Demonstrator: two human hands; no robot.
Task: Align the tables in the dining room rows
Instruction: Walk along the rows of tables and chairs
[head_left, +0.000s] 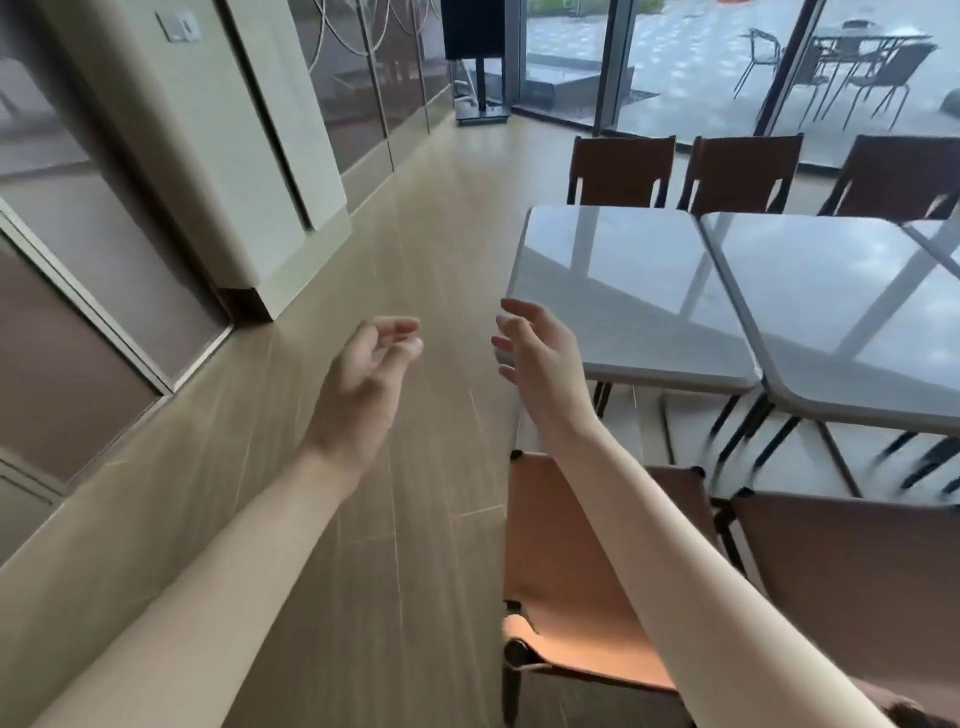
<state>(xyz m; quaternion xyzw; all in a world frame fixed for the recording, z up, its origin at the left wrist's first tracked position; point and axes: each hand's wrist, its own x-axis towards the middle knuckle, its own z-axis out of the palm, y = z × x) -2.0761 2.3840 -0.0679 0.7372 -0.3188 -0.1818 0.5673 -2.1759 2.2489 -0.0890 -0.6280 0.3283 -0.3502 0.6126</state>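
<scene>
White table (623, 291), long axis running away, both hands empty

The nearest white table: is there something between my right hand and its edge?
Nothing visible stands between them. The right hand, fingers relaxed and holding nothing, hovers at the near left corner of the nearest white table. The brown chair stands lower, under the forearm. The left hand hovers over the floor.

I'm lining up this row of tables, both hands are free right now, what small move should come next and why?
Probably bring both hands to the left edge of the nearest white table. The right hand hovers open just short of it, the left hand is over bare floor, and neither grips anything.
</scene>
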